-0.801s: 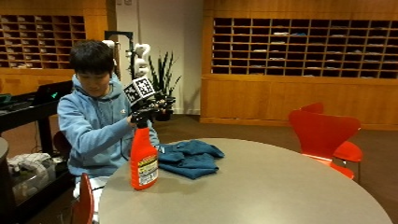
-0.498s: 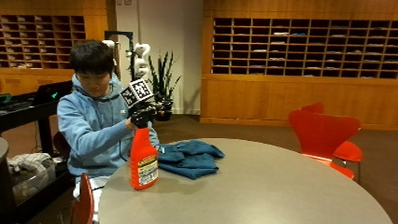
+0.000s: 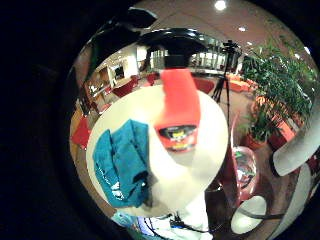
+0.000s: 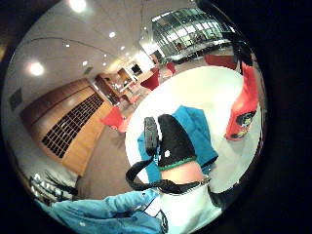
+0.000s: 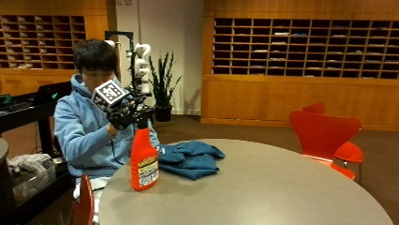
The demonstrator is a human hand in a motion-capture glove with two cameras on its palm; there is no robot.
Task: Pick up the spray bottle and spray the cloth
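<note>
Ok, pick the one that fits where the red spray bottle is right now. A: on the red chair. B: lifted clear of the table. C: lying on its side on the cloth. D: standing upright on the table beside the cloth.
D: the spray bottle stands upright on the table next to the blue cloth, with the gloved right hand at its top.

Gloved right hand [image 5: 126, 115] raised, fingers curled

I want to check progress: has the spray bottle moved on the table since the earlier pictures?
No. The spray bottle stands at the same near table edge, beside the blue cloth, with the gloved right hand on its top.
</note>
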